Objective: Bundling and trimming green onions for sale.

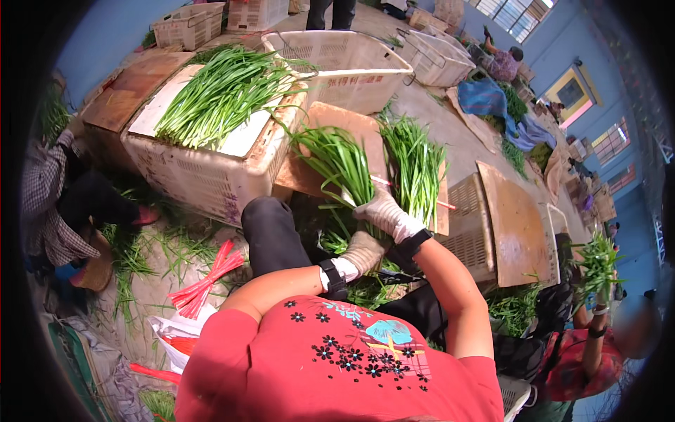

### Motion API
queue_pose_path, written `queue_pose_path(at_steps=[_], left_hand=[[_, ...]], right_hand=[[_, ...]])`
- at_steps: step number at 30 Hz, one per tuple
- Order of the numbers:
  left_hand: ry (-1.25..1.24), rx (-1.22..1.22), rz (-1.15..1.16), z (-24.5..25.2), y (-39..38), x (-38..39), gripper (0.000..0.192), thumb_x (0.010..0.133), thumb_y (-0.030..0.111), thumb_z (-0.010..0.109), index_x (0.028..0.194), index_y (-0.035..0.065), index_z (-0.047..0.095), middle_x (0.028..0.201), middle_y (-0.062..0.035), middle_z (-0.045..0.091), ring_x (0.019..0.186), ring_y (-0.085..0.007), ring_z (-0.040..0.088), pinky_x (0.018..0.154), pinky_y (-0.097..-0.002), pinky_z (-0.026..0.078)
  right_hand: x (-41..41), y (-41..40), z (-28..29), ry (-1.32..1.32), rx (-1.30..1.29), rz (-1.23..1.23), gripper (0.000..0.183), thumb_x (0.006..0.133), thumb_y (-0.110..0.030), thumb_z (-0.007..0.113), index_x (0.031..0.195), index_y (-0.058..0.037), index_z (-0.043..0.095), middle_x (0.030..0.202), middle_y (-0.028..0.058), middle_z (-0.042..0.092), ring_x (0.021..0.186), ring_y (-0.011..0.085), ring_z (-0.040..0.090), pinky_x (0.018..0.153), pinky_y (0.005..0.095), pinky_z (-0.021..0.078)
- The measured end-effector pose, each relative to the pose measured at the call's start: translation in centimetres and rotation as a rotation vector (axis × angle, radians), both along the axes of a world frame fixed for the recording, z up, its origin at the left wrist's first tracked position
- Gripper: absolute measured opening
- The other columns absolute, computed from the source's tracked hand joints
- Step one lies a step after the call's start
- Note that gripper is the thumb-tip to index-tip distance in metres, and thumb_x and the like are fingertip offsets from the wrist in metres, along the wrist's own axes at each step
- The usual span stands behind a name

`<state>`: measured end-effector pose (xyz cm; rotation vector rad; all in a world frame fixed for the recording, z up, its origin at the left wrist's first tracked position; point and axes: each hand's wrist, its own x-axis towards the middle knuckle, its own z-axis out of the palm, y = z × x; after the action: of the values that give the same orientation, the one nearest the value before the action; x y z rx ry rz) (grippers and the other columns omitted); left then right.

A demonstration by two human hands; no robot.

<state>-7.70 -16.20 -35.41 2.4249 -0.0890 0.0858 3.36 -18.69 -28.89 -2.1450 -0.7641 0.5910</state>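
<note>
Both hands wear pale knitted gloves. A bunch of long green leafy stalks (343, 163) is gripped near its lower end by my right hand (384, 211). Below it, my left hand (364, 250) is against the bottom of the same bunch, its fingers partly hidden. Just right of the held bunch, another green bunch (414, 169) lies on a brown board (343, 117), with a red-and-white tie strip (445, 204) showing at its side. A large loose pile of the same stalks (227, 95) rests on a white board on an upturned-looking plastic crate (195, 179) at the upper left.
Red tie strips (208, 279) lie on the littered floor at left, beside a white bag (171, 343). An empty-looking white crate (343, 68) stands ahead. A board (514, 227) leans on a crate at right. Co-workers sit at far left (47, 205) and lower right (580, 364).
</note>
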Motion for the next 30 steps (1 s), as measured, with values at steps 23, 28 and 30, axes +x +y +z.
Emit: queue_pose_path(at_steps=[23, 28, 30], left_hand=[[0.112, -0.689, -0.073, 1.1, 7.0, 13.1, 0.045, 0.087, 0.027, 0.063, 0.128, 0.0110, 0.055, 0.112, -0.0129, 0.064, 0.098, -0.0213, 0.060, 0.086, -0.0343, 0.050], [0.142, -0.683, -0.163, 0.9, 6.2, 14.6, 0.055, 0.087, 0.034, 0.063, 0.132, 0.0046, 0.050, 0.126, -0.0163, 0.059, 0.118, -0.0268, 0.054, 0.101, -0.0359, 0.041], [0.097, -0.653, -0.114, 0.9, 5.7, 14.4, 0.055, 0.084, 0.033, 0.067, 0.130, 0.0073, 0.052, 0.124, -0.0158, 0.060, 0.114, -0.0267, 0.057, 0.097, -0.0346, 0.044]], right_hand=[[12.1, -6.1, -1.4, -0.469, -0.547, -0.650, 0.077, 0.064, -0.034, 0.075, 0.123, 0.0048, 0.046, 0.109, 0.0232, 0.063, 0.103, 0.0389, 0.061, 0.092, 0.0383, 0.0493], [13.1, -8.4, 3.3, -0.086, -0.403, -0.544, 0.097, 0.062, -0.048, 0.078, 0.131, 0.0096, 0.041, 0.131, 0.0274, 0.051, 0.122, 0.0349, 0.051, 0.103, 0.0371, 0.0414], [14.4, -9.5, 1.6, -0.168, -0.271, -0.559, 0.102, 0.063, -0.050, 0.078, 0.133, 0.0117, 0.037, 0.132, 0.0294, 0.049, 0.124, 0.0350, 0.050, 0.104, 0.0364, 0.0397]])
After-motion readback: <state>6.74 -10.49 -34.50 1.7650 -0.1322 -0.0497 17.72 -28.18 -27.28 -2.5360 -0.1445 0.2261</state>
